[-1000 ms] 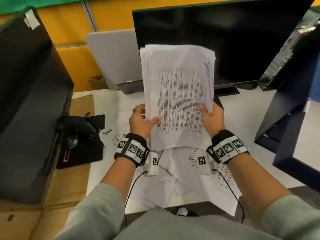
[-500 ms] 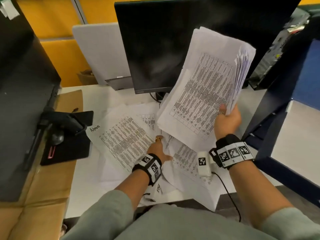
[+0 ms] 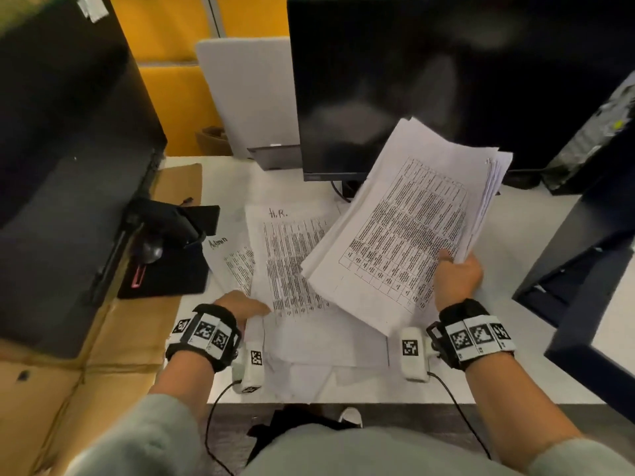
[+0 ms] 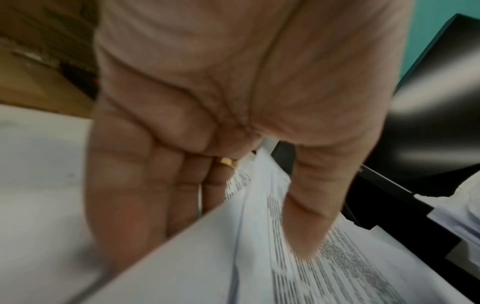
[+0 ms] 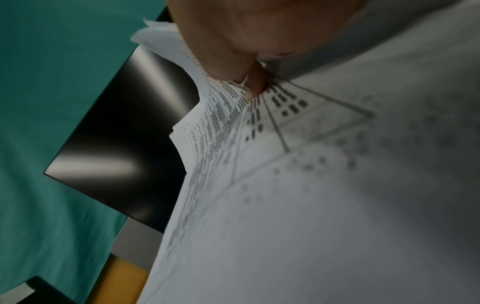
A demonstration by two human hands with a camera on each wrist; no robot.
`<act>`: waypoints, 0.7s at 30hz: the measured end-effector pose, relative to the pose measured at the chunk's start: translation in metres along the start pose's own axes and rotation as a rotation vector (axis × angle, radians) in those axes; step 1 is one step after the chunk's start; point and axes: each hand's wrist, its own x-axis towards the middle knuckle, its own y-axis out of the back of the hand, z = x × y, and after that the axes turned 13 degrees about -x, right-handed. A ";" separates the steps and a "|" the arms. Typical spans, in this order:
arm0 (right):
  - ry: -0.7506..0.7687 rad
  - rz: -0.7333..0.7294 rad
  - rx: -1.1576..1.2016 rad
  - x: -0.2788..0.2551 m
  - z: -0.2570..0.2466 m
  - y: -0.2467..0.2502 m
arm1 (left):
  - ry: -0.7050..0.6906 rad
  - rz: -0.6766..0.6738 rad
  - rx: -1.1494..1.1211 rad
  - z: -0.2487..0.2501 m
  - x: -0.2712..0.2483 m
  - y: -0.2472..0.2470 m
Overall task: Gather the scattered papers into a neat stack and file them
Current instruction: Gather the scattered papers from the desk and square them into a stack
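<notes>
My right hand point(image 3: 455, 273) grips a thick stack of printed papers point(image 3: 405, 235) by its lower right corner and holds it tilted above the desk. In the right wrist view the stack point(image 5: 311, 205) fans out from the right hand point(image 5: 233, 30). My left hand point(image 3: 245, 305) pinches the lower left edge of a sheet marked "H.R." point(image 3: 292, 255) lying on the desk. The left wrist view shows the thumb point(image 4: 306, 226) on top of that sheet point(image 4: 350, 277) and the fingers under it. A sheet marked "Admin" point(image 3: 237, 262) and more loose sheets point(image 3: 326, 365) lie beneath.
A black monitor point(image 3: 446, 80) stands at the back of the white desk point(image 3: 515, 355). A mouse point(image 3: 149, 252) sits on a black pad point(image 3: 165, 276) beside a large black box point(image 3: 62, 166) on the left. A dark shelf frame point(image 3: 584, 269) stands at the right, and cardboard point(image 3: 68, 389) lies at the lower left.
My left hand let go of the stack and dropped to the desk, where it now pinches the "H.R." sheet. My right hand holds the stack alone, swung to the right and tilted.
</notes>
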 end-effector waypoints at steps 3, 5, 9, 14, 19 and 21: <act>-0.060 -0.058 -0.047 0.000 0.001 -0.008 | -0.023 0.228 -0.068 0.000 0.014 0.001; -0.106 -0.110 -0.066 0.000 0.004 -0.015 | -0.060 0.428 0.003 0.008 0.017 -0.003; -0.244 -0.265 -0.085 -0.002 0.010 -0.022 | 0.021 0.612 0.063 0.019 0.027 -0.011; -0.309 -0.424 -0.128 -0.001 0.015 -0.026 | -0.038 0.536 0.188 0.025 0.047 -0.008; -0.313 -0.538 -0.115 0.007 0.015 -0.027 | -0.231 0.397 -0.007 0.039 0.057 0.005; -0.324 -0.556 -0.109 0.013 0.021 -0.032 | -0.233 0.325 -0.030 0.047 0.057 0.010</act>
